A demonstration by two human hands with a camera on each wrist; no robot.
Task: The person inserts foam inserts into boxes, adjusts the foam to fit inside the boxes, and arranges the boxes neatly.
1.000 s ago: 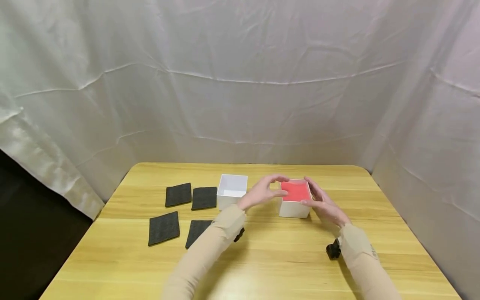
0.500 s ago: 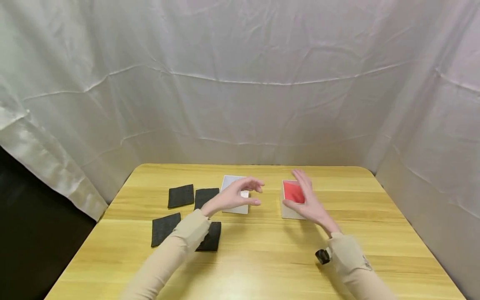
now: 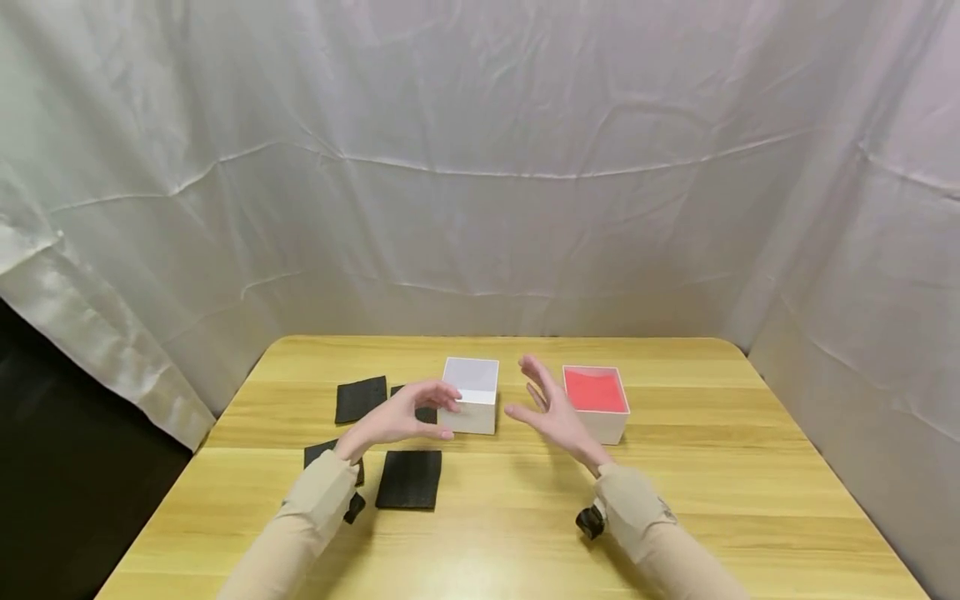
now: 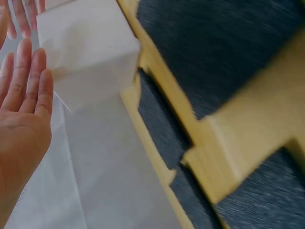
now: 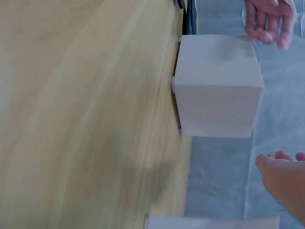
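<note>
A white box [image 3: 480,419], open at the top with a pale inside, stands on the wooden table between the two hands. On its left my left hand [image 3: 408,412] hovers with loosely bent fingers and holds nothing. My right hand [image 3: 553,412] is raised on the other side, fingers spread, also holding nothing. In the right wrist view both hands appear apart from the box [image 5: 217,107]. To the right, a second white box [image 3: 607,429] contains a red sheet-like piece [image 3: 595,392], partly behind the right hand's wrist side.
Several black felt-like squares lie at the left, one in front [image 3: 409,481], one at the back [image 3: 362,400]; others are partly covered by the left hand and sleeve. Pale curtains [image 3: 480,225] hang behind the table [image 3: 510,542].
Both hands have moved left from the box with the red piece. The right hand has left that box and now hovers beside the other white box.
</note>
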